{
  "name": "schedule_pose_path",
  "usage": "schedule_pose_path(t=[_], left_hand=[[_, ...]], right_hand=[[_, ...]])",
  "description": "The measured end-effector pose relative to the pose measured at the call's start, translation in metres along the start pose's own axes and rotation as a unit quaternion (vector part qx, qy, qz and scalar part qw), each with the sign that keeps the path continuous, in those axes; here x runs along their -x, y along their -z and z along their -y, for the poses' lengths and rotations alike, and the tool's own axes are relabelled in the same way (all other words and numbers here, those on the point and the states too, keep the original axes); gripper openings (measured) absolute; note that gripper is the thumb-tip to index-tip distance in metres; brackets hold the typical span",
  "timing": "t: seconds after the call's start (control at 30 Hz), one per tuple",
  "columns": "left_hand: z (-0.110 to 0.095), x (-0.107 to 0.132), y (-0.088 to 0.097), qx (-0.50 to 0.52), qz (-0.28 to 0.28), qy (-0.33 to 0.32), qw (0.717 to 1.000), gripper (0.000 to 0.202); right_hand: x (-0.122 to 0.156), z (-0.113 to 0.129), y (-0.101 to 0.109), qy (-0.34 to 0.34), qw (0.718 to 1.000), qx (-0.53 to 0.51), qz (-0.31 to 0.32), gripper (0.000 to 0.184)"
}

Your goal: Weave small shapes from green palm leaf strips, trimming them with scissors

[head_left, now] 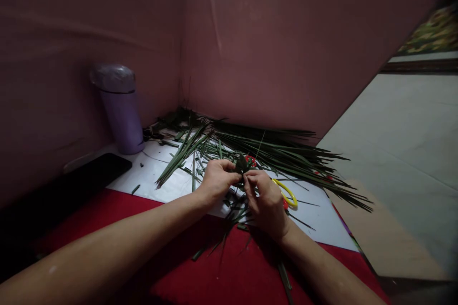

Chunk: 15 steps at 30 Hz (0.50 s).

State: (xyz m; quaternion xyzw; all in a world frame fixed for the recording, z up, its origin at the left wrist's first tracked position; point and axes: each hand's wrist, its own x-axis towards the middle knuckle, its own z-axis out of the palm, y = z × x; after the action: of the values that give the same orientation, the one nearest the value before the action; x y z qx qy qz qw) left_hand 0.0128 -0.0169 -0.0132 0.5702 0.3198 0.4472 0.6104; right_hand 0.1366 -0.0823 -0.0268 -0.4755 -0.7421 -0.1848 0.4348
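My left hand [219, 180] is closed, its thumb and fingers pinching a small dark green folded leaf piece [242, 164]. Close against it, my right hand [265, 196] is also closed, fingertips pressed together at the lower end of the same piece. How the leaf is folded is too dark to make out. A red object [251, 160] shows just behind the hands. Beside my right hand lies a yellow loop handle [290, 195], partly hidden by that hand. Cut leaf scraps [236, 212] lie beneath both hands.
Long green leaf strips [286, 150] fan across the white sheet [153, 157] to the right; a shorter bunch [184, 152] lies left. A purple tumbler [124, 119] with a plastic-wrapped top stands near the pink wall [250, 47]. A dark phone [110, 167] rests by red cloth [150, 228].
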Motion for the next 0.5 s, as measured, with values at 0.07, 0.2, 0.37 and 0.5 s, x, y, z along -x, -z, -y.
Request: schedule_pose_path(t=[0.07, 0.2, 0.37, 0.5], left_hand=[[0.004, -0.001, 0.001, -0.018, -0.002, -0.008, 1.000, 0.005], [0.010, -0.003, 0.001, -0.067, -0.016, -0.021, 0.997, 0.005], [0.012, -0.002, 0.001, -0.127, -0.021, -0.055, 0.990, 0.009], [0.012, -0.003, 0.003, -0.142, -0.026, -0.057, 0.988, 0.010]], right_hand=[[-0.001, 0.001, -0.001, 0.000, 1.000, 0.011, 0.010, 0.011], [-0.002, 0.002, -0.004, -0.011, 1.000, -0.001, 0.025, 0.010], [-0.002, 0.001, -0.003, -0.118, 0.991, -0.068, -0.002, 0.008], [-0.002, 0.001, -0.002, -0.093, 0.991, -0.092, 0.015, 0.011]])
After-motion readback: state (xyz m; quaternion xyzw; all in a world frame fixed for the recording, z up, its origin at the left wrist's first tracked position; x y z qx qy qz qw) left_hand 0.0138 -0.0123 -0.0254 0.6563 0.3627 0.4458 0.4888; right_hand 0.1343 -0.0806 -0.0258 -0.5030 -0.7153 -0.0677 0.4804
